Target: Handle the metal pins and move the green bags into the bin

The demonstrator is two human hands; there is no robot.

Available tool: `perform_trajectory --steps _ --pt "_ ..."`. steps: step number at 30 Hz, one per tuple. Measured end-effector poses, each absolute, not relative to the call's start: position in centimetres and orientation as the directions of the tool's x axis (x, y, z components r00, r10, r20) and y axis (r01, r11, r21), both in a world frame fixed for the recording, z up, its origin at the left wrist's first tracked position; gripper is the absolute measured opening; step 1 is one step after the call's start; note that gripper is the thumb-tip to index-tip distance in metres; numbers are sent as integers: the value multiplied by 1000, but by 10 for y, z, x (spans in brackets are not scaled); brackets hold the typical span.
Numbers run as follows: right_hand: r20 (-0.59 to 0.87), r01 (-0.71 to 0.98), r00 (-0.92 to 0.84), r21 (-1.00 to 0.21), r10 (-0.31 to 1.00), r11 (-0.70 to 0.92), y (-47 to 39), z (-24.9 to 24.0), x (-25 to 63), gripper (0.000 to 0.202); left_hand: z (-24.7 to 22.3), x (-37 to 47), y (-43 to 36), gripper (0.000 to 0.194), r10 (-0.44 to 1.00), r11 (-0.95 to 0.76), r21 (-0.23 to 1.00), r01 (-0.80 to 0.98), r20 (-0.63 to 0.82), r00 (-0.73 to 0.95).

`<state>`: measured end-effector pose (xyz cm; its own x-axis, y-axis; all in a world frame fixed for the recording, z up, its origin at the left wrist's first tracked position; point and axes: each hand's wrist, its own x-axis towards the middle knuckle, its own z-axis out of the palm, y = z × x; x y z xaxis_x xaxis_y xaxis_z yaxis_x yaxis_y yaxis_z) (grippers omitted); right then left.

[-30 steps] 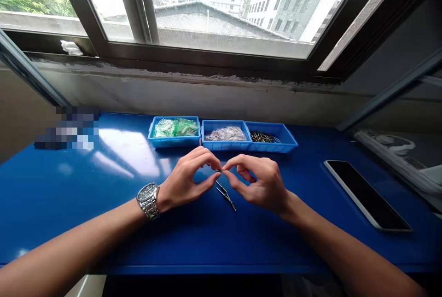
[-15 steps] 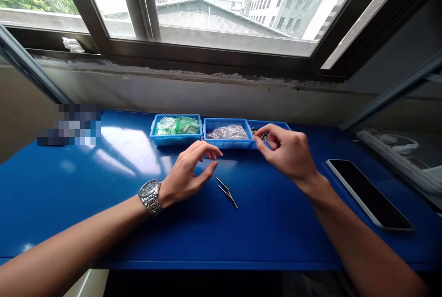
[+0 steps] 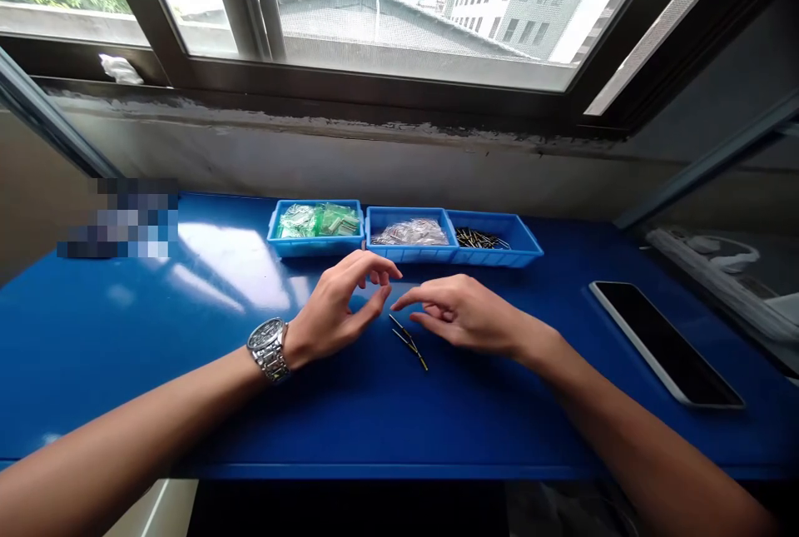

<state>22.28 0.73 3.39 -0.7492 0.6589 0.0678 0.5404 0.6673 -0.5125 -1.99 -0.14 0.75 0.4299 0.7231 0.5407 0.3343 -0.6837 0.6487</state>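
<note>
My left hand [image 3: 342,304] hovers over the blue table, its thumb and fingers curved apart with nothing between them. A metal watch [image 3: 270,348] is on that wrist. Facing it, my right hand [image 3: 468,316] reaches in from the right, index finger stretched out and thumb apart below it; no object shows in it. Just under the right fingertips, two slim rods [image 3: 410,345], part silver and part dark with a brassy tint, lie on the table, touching or crossing each other. Their exact kind is too small to make out.
Along the back stand three blue bins: the left bin [image 3: 315,250] with green packets, the middle bin [image 3: 409,254] with clear bags, the right bin [image 3: 518,250] with many dark, thin pieces. A phone [image 3: 665,341] lies at right. A window [image 3: 399,75] rises behind the table [image 3: 300,429].
My right hand has come from the right bin down and left, close to my left hand and above the rods. My left hand has stayed nearly in place.
</note>
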Motion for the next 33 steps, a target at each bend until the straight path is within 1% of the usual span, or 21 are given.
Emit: perform_trajectory --steps 3,9,14,19,22,27,33 --pt "32 521 -790 -490 612 699 7 25 218 26 8 -19 -1 14 714 -693 641 329 551 431" --pt "12 578 -753 -465 658 670 11 24 221 17 8 -19 -1 16 716 -689 647 326 540 442" --pt "-5 600 -743 -449 670 662 12 27 222 8 8 -19 -1 15 728 -676 653 341 523 443" --pt "-11 612 -742 -421 671 669 12 26 223 8 8 -18 -1 14 734 -671 650 356 512 446" --pt "-15 633 -721 -420 692 650 11 27 222 6 8 -18 0 14 743 -662 648 376 503 442" --pt "41 654 -658 -465 752 597 8 28 219 6 7 -20 2 16 726 -679 619 393 489 484" --pt "116 627 -634 -501 765 596 6 27 216 8 6 -19 4 4 711 -693 604 394 483 511"
